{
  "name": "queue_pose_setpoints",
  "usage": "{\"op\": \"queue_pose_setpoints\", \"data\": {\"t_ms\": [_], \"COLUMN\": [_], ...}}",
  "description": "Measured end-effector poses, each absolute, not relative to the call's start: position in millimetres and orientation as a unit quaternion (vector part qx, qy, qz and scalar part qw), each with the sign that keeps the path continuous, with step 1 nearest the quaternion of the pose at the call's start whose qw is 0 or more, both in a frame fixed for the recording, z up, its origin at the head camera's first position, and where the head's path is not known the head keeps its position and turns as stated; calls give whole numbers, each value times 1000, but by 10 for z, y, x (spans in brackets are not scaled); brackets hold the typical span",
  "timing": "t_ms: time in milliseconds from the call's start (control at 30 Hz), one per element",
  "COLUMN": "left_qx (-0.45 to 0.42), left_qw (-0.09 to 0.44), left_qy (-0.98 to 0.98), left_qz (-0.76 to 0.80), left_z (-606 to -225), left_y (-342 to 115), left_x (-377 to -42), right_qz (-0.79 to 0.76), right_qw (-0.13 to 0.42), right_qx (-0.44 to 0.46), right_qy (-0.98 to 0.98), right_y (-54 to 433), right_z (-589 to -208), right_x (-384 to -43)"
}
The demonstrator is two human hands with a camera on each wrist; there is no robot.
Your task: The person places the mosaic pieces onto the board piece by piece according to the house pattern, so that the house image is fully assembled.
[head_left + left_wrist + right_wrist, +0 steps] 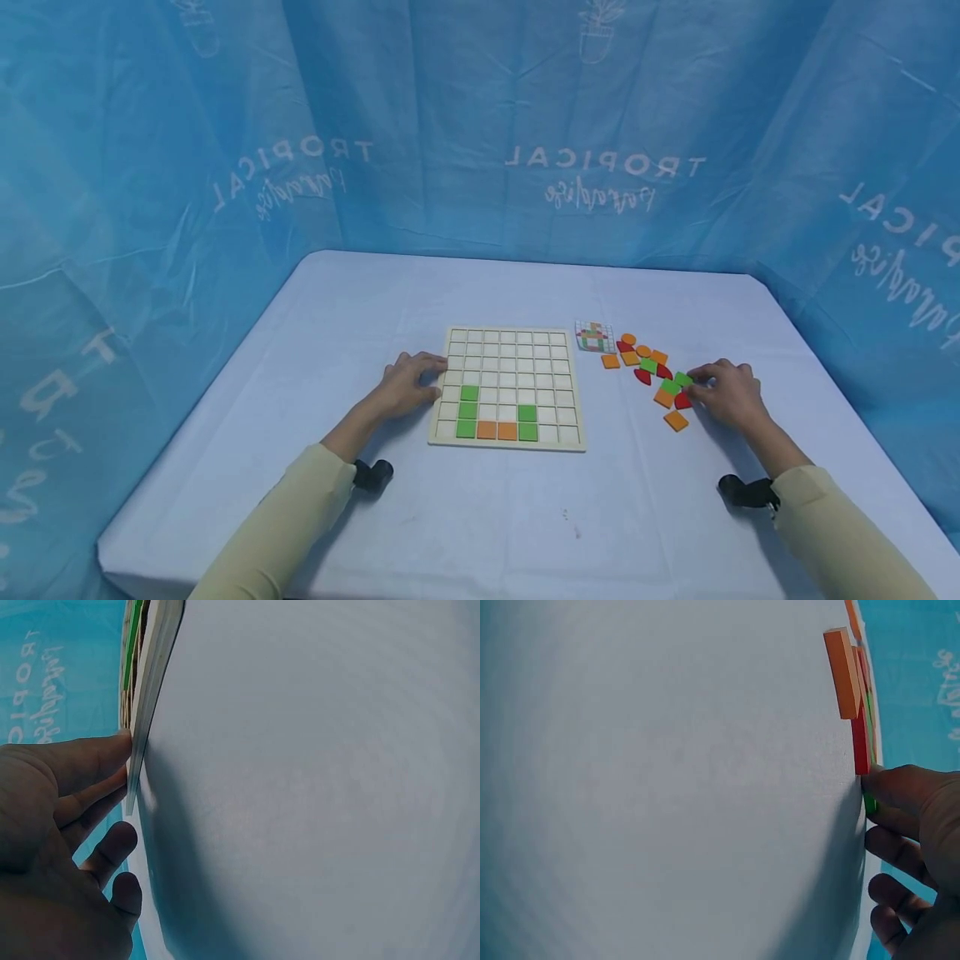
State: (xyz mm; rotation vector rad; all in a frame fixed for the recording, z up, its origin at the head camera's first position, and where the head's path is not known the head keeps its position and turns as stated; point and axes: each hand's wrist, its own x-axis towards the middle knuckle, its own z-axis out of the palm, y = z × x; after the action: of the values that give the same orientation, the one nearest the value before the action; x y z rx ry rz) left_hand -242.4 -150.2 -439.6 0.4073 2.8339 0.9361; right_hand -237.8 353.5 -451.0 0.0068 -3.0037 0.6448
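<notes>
A square wooden grid board (pixel 506 447) lies on the table, with green square tiles (pixel 467 410) and two orange square tiles (pixel 497 430) set in its lower cells. My left hand (pixel 405 385) touches the board's left edge, thumb and forefinger spread along it; the left wrist view shows the fingertips against the rim. Over at the loose pieces, my right hand (pixel 726 392) pinches a green square tile (pixel 683 379) between thumb and finger. The right wrist view shows this green tile (pixel 870 801) partly hidden by the fingertips, beside a red piece (pixel 861 742).
Orange, red and green loose pieces (pixel 630 358) lie scattered right of the board, one orange square (pixel 676 421) nearest the front. A small printed pattern card (pixel 595 337) lies at the board's upper right corner. Blue curtains (pixel 480 167) hang around the white table (pixel 480 525).
</notes>
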Motion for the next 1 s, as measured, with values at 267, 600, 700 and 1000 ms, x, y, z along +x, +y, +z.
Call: {"op": "queue_pose_setpoints", "data": {"t_ms": [267,600,700,1000], "left_qx": [131,132,130,127], "left_qw": [63,54,56,59], "left_qy": [940,945,946,946], "left_qz": [309,294,292,293], "left_z": [-4419,-4413,-4411,-4393], "left_y": [-1489,-1490,-1485,-1487], "left_x": [-2442,-2447,-2443,-2434], "right_qz": [219,253,260,282], "right_qw": [59,92,90,90], "right_qx": [-13,15,43,134], "right_qy": [-974,-963,-961,-946], "right_y": [3526,3082,2876,2163], "right_z": [-4492,-4361,-4368,-4437], "right_x": [-2354,-2309,-2291,-2272]}}
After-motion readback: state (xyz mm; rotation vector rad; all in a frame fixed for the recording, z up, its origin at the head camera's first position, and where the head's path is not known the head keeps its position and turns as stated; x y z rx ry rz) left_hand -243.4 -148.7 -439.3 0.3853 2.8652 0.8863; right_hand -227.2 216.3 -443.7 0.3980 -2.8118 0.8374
